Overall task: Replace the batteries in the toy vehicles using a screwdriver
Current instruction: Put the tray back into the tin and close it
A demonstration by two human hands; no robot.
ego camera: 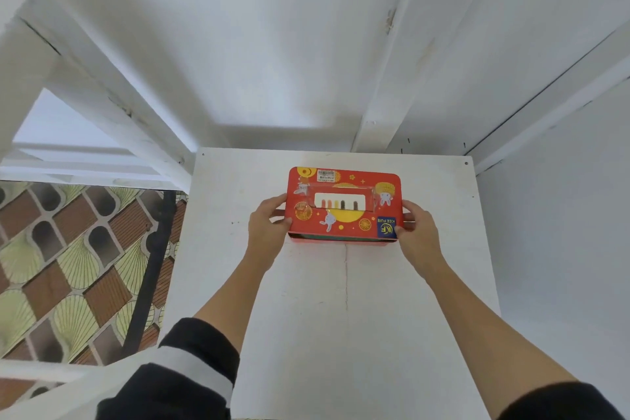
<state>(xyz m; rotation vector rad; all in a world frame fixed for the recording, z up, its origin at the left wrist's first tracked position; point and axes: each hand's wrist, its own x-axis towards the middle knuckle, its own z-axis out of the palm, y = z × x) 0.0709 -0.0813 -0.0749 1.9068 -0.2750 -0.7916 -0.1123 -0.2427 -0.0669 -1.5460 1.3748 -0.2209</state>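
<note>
A red tin box [344, 203] with yellow cartoon prints and a clear window in its lid sits near the far edge of a white table [341, 317]. My left hand [269, 218] grips the lid's left end, thumb on top. My right hand [414, 225] grips the lid's right end beside a blue label. The lid's near edge sits slightly raised over the box's base. No toy vehicle, battery or screwdriver shows; the box's contents are hidden.
White walls close in behind and to the right of the table. On the left a white wooden frame [85, 78] slants down. A black pole [153, 269] stands by the table's left edge over a patterned tile floor [68, 266].
</note>
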